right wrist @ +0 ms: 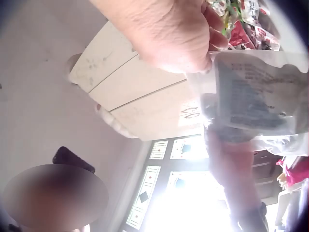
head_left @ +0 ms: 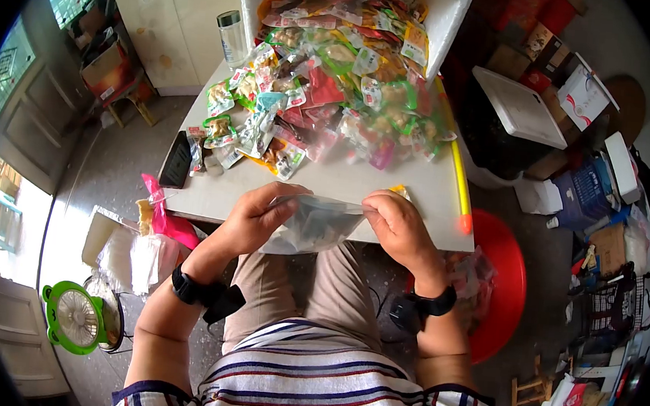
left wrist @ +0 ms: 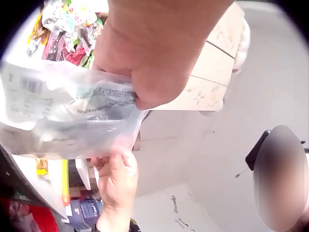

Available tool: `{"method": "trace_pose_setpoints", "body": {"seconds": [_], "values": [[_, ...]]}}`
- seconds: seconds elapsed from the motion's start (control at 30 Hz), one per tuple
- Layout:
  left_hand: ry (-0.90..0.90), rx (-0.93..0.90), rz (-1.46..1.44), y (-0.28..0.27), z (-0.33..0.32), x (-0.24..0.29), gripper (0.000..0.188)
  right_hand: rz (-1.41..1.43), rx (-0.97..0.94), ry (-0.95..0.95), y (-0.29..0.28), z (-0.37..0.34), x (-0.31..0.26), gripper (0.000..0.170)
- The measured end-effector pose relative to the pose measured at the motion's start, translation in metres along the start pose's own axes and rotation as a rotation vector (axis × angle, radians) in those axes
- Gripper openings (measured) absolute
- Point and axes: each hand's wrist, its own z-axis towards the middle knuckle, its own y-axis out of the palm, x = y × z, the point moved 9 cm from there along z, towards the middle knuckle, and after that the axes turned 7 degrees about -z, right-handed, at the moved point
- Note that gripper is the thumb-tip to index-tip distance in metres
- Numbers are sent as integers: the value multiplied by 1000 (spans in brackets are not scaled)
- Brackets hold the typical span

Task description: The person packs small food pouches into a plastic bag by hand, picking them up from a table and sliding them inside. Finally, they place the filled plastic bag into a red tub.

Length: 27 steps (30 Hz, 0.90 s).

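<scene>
- Head view: daylight through the left doorway (head_left: 4,202); curved black edges.
- Right wrist view: window (right wrist: 176,195) glare, blown white.
- Left wrist view: sheen across bag (left wrist: 67,118).

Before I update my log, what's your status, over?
Left hand, right hand: both gripping translucent bag. Bag held between them. Packet pile on table beyond, not blocking.

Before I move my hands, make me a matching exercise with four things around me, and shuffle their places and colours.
1. See-through bag
2. Lidded jar
3. Rod
4. Fan

A. Green frame
B. Standing beside the white box
C. Held between the fingers of the left hand and right hand
D. Yellow with an orange end

Right pairs: 1-C, 2-B, 3-D, 4-A.
</scene>
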Motion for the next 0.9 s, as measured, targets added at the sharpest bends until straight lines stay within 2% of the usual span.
{"method": "trace_pose_setpoints", "body": {"seconds": [0.07, 0.17, 0.23, 0.3, 0.43, 0.47, 0.5, 0.53, 0.67, 0.73, 0.77, 0.83, 0.9], "values": [[19, -37, -127, 10, -7, 7, 24, 36, -42, 8, -9, -6, -8, 12], [-50, -37, -226, 20, -13, 3, 26, 72, -100, 53, -18, -19, -15, 9], [-64, -68, -213, 26, -14, 0, 27, 77, -168, 87, -17, -25, -17, 8], [-52, -109, -195, 32, -17, -1, 28, 84, -145, 82, -21, -30, -19, 8], [54, -99, -43, 40, -21, 9, 23, 165, -79, 91, -32, -36, -25, 9], [41, -94, -52, 42, -23, 8, 21, 178, -100, 107, -29, -40, -22, 9], [108, -58, -18, 43, -24, 8, 20, 185, -114, 131, -27, -45, -18, 9], [111, -52, 4, 46, -27, 8, 19, 175, -55, 79, -33, -45, -25, 8], [127, -90, 289, 68, -29, 27, 10, 114, -317, 177, -14, -68, -14, 13], [92, -151, 332, 82, -30, 24, 9, 60, -415, 167, 6, -76, -17, 18], [74, -176, 357, 87, -30, 21, 8, 33, -399, 88, 17, -80, -21, 16], [65, -243, 357, 96, -31, 18, 8, 79, -326, 62, 28, -81, -28, 13], [38, -279, 320, 101, -32, 17, 8, 57, -313, 103, 26, -84, -23, 11]]}}
